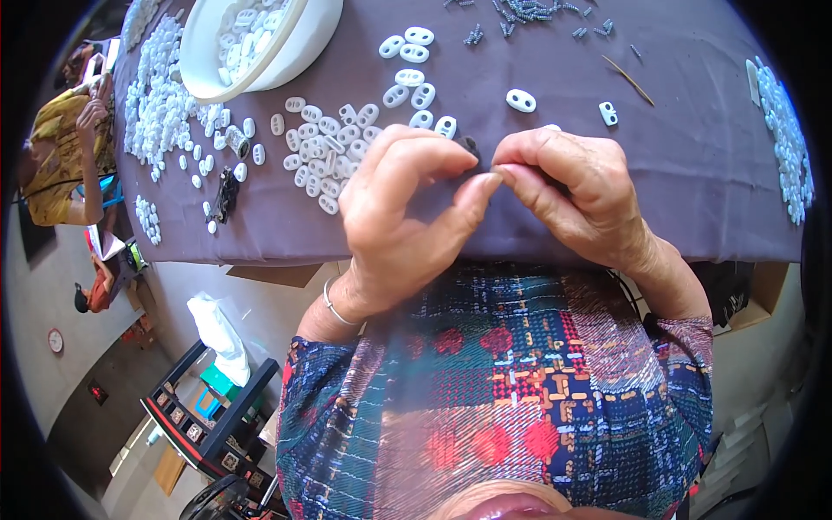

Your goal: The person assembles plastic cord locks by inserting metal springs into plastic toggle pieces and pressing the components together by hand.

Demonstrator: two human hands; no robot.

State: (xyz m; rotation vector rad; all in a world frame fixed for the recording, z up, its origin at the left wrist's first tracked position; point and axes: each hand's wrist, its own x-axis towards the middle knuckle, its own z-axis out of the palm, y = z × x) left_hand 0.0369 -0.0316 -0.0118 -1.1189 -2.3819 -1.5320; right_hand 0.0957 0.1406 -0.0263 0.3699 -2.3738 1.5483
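Note:
My left hand (pixel 403 217), a bracelet on its wrist, is raised over the near table edge with thumb and index finger curled toward each other. A small dark piece (pixel 469 147) shows beside its index fingertip; its kind is unclear. The pinched fingertips of my right hand (pixel 581 191) meet my left thumb tip. Whatever lies in that pinch is too small or hidden to name. Beyond the hands are loose white oval two-hole pieces (pixel 520 100), some in a short row. Another white piece (pixel 608 113) lies past my right hand, and one is partly covered by its knuckles.
A pile of white two-hole pieces (pixel 325 147) lies left of my hands, behind it a white tub (pixel 316 43) of more. Small metal springs (pixel 524 10) and a thin brown stick (pixel 628 80) lie at the back. Translucent pieces (pixel 784 139) are heaped far right. People sit at far left.

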